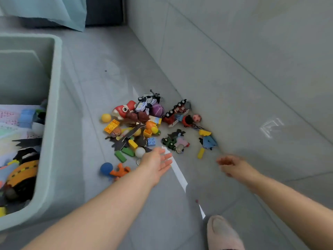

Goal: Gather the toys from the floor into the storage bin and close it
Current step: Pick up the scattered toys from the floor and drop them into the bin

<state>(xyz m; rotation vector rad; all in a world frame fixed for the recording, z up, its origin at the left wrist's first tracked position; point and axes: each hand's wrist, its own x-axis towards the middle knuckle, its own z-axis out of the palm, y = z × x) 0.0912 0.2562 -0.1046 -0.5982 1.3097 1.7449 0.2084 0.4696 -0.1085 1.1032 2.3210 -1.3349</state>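
A heap of small toys lies on the grey floor against the wall: a red fish, a purple ball, a red train, bricks, balls and black paper shapes. A pale green storage bin stands open at the left with several toys inside; no lid is visible. My left hand reaches over the near edge of the heap, fingers spread, holding nothing. My right hand hovers to the right near a yellow brick, blurred, fingers loosely curled with nothing visible in them.
A grey tiled wall runs diagonally behind the heap. A blue ball and an orange figure lie under my left forearm. My foot in a pink slipper is at the bottom. A light blue cloth hangs at top left.
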